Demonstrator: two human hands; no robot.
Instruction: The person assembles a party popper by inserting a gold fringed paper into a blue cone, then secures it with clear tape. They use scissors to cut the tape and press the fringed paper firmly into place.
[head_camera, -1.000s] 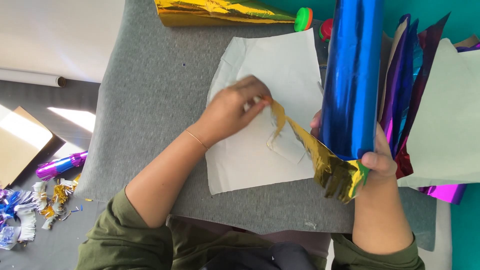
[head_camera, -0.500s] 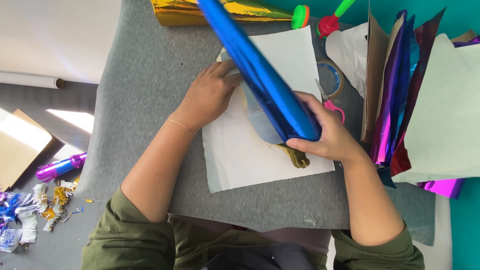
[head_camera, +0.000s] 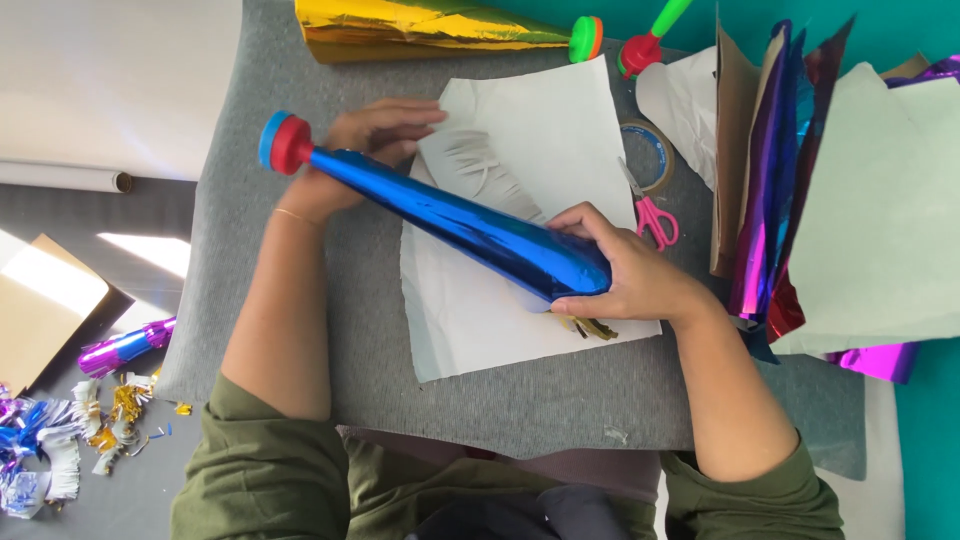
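I see a grey mat (head_camera: 300, 300) covering the work surface, with a white sheet of paper (head_camera: 560, 130) lying on it. A blue foil cone (head_camera: 460, 225) lies slantwise across that sheet, its red and blue cap (head_camera: 283, 143) pointing up-left past the paper's edge and its wide end lower right. My right hand (head_camera: 625, 275) is wrapped around the wide end, fingers curled over the foil and grasping it. My left hand (head_camera: 365, 150) lies behind the narrow end beside the cap, fingers loosely extended over the paper's fringed corner; I cannot tell whether it grips anything. A gold fringe (head_camera: 590, 327) shows just under the wide end. For good work, I judge the cone should be held firmly without crushing the foil. Pink-handled scissors (head_camera: 650, 215) lie just beside the right hand.
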